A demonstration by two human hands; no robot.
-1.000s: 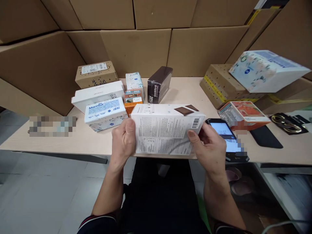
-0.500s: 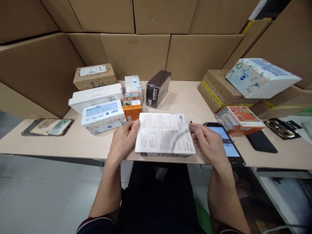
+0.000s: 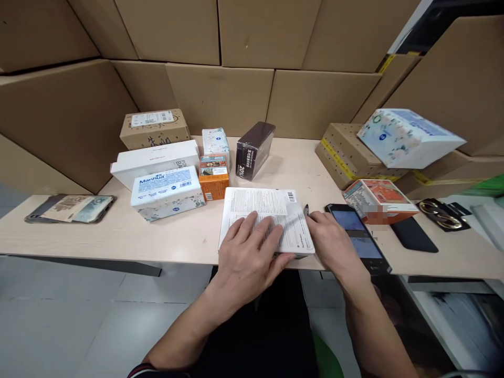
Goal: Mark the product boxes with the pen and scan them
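Note:
A white box [image 3: 258, 202] with printed text and a barcode lies flat at the table's front edge. My left hand [image 3: 250, 252] rests on its top with fingers stretched and slightly spread, covering the lower part of the print. Beside the box's right side, my right hand [image 3: 333, 239] is closed around a small dark pointed tool [image 3: 306, 210]. Only the tip of that tool shows above the fingers; its kind I cannot make out. Close to the right hand's outer side lies a phone [image 3: 360, 236] with its screen lit.
Tissue packs [image 3: 167, 191], a long white box [image 3: 157, 157], an orange box [image 3: 213, 181] and a dark brown box [image 3: 255, 149] stand behind and left. Banknotes [image 3: 76, 207] lie far left. Cartons [image 3: 348, 152], a red-orange box [image 3: 380, 199] and gold-rimmed glasses [image 3: 441, 214] are right.
My left hand has moved from the box's left edge onto its top. My right hand's fingers have closed more, staying at the box's right side. The camera view has shifted slightly.

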